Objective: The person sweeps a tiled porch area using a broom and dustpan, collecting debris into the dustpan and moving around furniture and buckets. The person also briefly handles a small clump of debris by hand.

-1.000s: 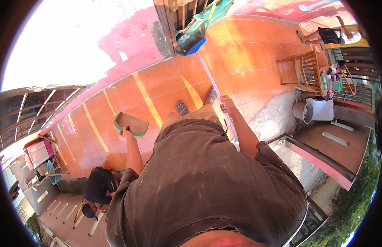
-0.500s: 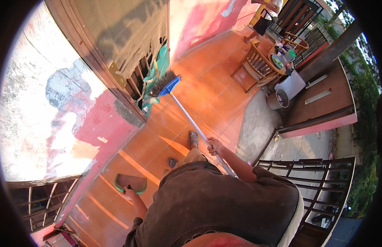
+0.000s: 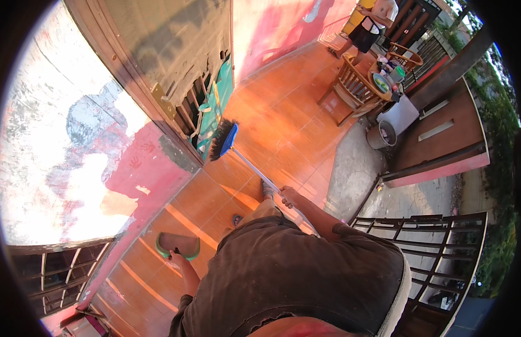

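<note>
My right hand [image 3: 287, 196] grips the thin pale handle of a broom [image 3: 255, 168]. The broom's blue head with dark bristles [image 3: 222, 140] rests on the orange tiled floor near the foot of a worn door. My left hand [image 3: 176, 259] holds a green dustpan [image 3: 178, 245] low over the tiles at my left side. My brown shirt fills the lower middle of the view and hides most of both arms. One foot [image 3: 267, 191] shows just beside the broom handle.
A red and white patchy wall [image 3: 92, 168] runs along the left. Wooden chairs and a small table with items [image 3: 378, 84] stand at the far end, where another person [image 3: 372, 25] stands. A grey bucket [image 3: 381, 135] sits near a step. A dark metal gate [image 3: 440, 241] is at my right.
The view has swung across the porch, bringing the door and broom head to the centre. The dustpan stays in my left hand and the broom in my right.
</note>
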`<action>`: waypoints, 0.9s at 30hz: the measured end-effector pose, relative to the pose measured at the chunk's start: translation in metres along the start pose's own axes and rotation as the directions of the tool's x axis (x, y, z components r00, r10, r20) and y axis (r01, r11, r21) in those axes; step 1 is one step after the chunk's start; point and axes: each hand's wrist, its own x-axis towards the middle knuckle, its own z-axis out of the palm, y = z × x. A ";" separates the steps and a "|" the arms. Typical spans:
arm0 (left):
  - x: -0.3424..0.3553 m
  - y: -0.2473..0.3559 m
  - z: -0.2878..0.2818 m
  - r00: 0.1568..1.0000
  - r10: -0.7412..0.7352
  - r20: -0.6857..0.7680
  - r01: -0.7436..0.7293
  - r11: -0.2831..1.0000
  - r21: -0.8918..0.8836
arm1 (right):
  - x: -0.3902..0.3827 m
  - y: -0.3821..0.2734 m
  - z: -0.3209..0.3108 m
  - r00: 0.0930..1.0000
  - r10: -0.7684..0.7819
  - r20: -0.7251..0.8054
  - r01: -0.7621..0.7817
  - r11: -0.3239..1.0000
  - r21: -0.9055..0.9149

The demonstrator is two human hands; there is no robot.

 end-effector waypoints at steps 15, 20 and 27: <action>-0.028 0.010 0.005 0.997 -0.071 0.001 0.071 0.996 0.053 | 0.027 -0.012 0.006 0.997 -0.045 -0.069 0.026 0.968 -0.249; -0.027 0.007 0.002 0.998 -0.054 -0.036 0.053 0.998 -0.025 | 0.014 0.025 -0.024 1.000 0.014 -0.025 -0.017 0.993 -0.114; -0.031 0.006 -0.005 0.999 -0.033 0.002 0.033 0.993 -0.109 | -0.037 0.004 -0.049 0.971 -0.027 0.236 -0.099 0.858 0.504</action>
